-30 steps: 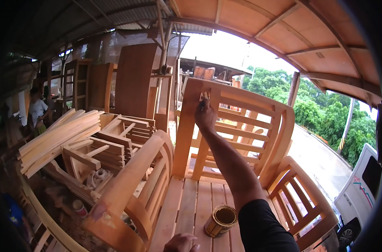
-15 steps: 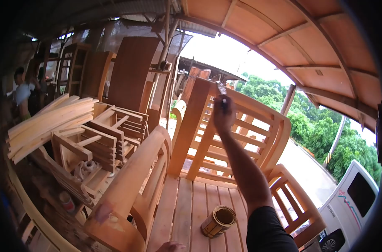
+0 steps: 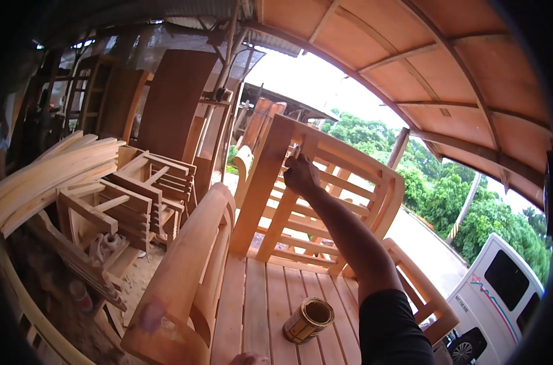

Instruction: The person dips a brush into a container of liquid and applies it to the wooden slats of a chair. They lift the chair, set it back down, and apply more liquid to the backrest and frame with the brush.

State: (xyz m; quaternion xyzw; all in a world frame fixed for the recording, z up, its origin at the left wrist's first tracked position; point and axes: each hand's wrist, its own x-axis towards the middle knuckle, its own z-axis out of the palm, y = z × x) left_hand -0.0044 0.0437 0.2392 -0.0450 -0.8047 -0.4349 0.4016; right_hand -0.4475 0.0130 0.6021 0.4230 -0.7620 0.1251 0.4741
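Observation:
My right hand (image 3: 301,175) is closed around a small brush (image 3: 296,149) against the upper part of the wooden bench's slatted backrest (image 3: 333,146). The brush is small and partly hidden by the fingers. Only a bit of my left hand (image 3: 250,359) shows at the bottom edge, near the slatted seat (image 3: 256,304); its fingers cannot be made out. An opened can (image 3: 308,320) with a dark inside stands upright on the seat, between my two arms. The bench's rounded left armrest (image 3: 173,274) has a dark purplish patch near its front end.
Curved wooden pieces (image 3: 57,176) lie stacked on unfinished wooden frames (image 3: 115,207) at the left. The right armrest (image 3: 438,316) borders the seat. A white van (image 3: 498,292) stands beyond it at the right. A curved roof (image 3: 422,67) hangs overhead.
My right hand has moved down and left from the backrest's top rail to its slats, with the brush. The view has shifted slightly, and the person at the far left has mostly left it.

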